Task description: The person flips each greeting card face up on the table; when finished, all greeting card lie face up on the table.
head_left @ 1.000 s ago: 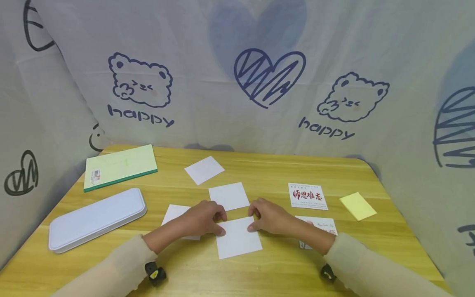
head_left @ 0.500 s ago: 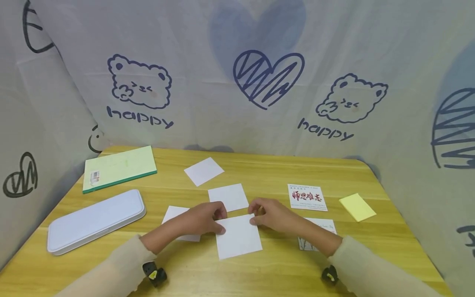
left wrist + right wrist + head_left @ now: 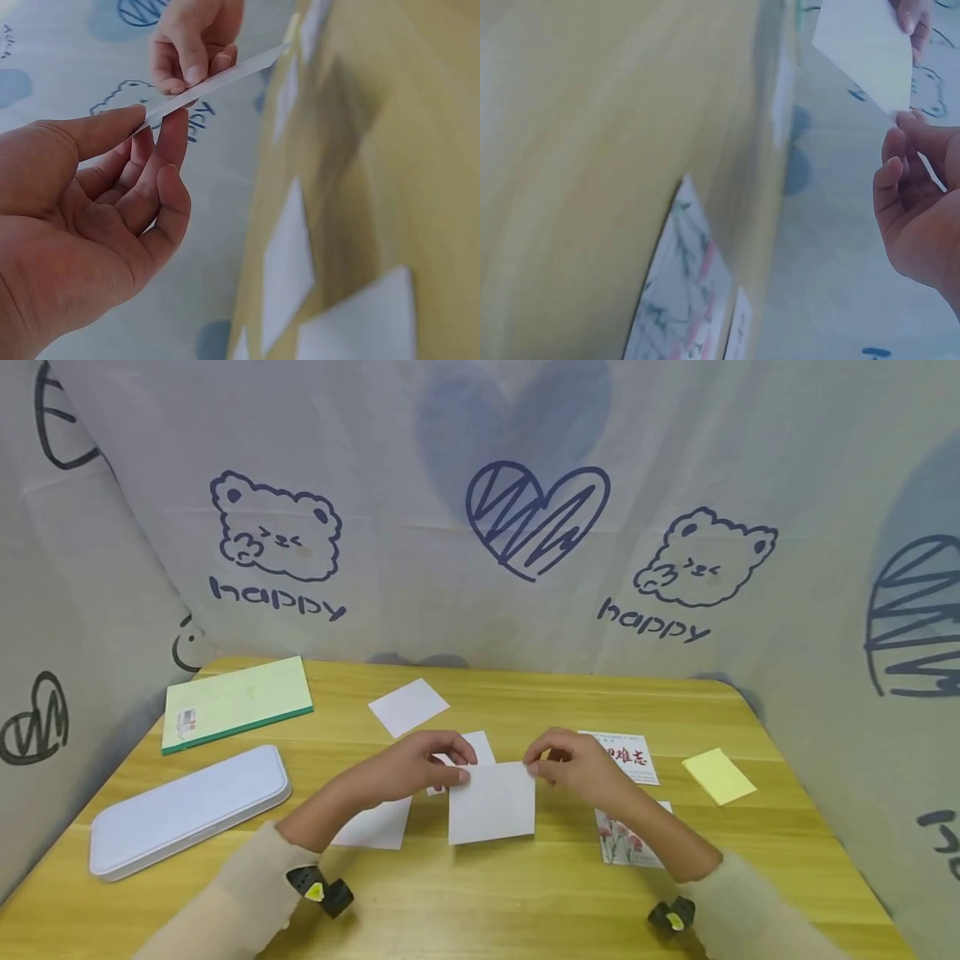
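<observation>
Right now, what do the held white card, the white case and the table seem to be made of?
White card: probably stiff matte paper; it looks thin and flat.
White case: plastic or painted metal, can't tell; smooth, satin sheen, rounded edges.
Table: wood or laminate, judging by its streaky yellow grain.
</observation>
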{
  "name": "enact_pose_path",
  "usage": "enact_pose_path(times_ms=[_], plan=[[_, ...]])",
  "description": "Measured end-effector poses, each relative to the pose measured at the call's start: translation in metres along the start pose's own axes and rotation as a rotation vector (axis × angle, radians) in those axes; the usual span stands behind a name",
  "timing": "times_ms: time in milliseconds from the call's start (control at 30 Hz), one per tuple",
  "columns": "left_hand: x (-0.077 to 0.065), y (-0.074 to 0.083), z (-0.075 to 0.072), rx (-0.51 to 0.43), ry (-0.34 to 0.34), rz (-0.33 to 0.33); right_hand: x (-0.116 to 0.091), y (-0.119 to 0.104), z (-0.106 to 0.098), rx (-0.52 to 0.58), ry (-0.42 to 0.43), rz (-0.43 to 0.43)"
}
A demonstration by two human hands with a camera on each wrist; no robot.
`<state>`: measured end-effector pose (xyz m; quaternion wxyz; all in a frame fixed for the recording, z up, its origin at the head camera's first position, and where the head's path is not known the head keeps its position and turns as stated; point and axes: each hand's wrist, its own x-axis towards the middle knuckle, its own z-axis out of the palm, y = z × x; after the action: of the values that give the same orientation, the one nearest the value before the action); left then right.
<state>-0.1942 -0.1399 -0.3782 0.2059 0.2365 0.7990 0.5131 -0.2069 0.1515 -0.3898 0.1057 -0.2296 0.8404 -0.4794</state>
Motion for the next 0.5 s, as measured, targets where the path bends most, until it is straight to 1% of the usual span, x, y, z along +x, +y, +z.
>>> enact_pose_path(times_ms=[100, 133, 200, 267, 367, 500], plan=[[0.005, 0.008, -0.002, 0.012, 0.027, 0.023, -0.006, -0.004, -0.005, 0.003, 0.085, -0.040], [0.007, 0.009, -0.003, 0.018, 0.040, 0.028, -0.008, -0.004, -0.007, 0.011, 0.105, -0.051], [0.009, 0.011, -0.003, 0.025, 0.063, 0.034, -0.012, -0.005, -0.010, 0.018, 0.119, -0.074], [0.012, 0.010, -0.002, 0.025, 0.074, 0.041, -0.016, -0.005, -0.012, 0.025, 0.110, -0.089], [0.014, 0.007, 0.000, 0.022, 0.077, 0.049, -0.020, -0.004, -0.014, 0.041, 0.062, -0.112], [0.013, 0.003, -0.002, 0.036, 0.092, 0.053, -0.020, -0.004, -0.016, 0.048, 0.002, -0.117]])
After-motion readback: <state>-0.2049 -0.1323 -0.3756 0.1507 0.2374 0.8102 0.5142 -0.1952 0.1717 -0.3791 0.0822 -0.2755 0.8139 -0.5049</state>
